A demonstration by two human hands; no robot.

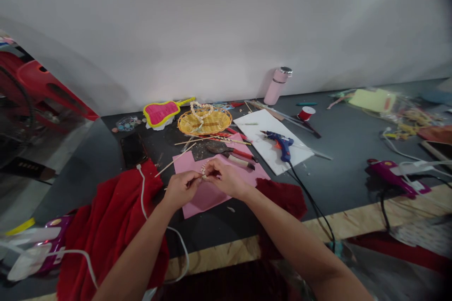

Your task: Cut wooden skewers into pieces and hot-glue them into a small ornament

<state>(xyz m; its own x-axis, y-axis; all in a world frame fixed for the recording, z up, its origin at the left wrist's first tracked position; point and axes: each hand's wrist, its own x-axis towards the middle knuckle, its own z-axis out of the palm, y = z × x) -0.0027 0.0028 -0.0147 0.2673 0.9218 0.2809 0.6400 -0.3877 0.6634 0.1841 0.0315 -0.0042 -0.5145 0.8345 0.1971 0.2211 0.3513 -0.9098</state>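
Note:
My left hand (pixel 182 189) and my right hand (pixel 223 177) meet over a pink sheet (pixel 201 200), both with fingers pinched. Between their fingertips is a small cream-coloured beaded piece (pixel 203 169), partly hidden by the fingers. Just beyond the right hand lie red-handled pliers (pixel 243 153) and a tool with a pale handle (pixel 240 162). A thin wooden stick (pixel 175 160) slants across the table above the left hand. Farther back, a yellow woven basket (pixel 185 122) carries a loop of cream beads (pixel 202 112).
A blue glue gun (pixel 282 143) rests on white paper (pixel 271 162) to the right, its black cord running off the front edge. Behind stand a pink bottle (pixel 277 87) and a red spool (pixel 306 113). Red cloth (pixel 113 216), a white cable (pixel 142 190) and a phone (pixel 133 149) lie left.

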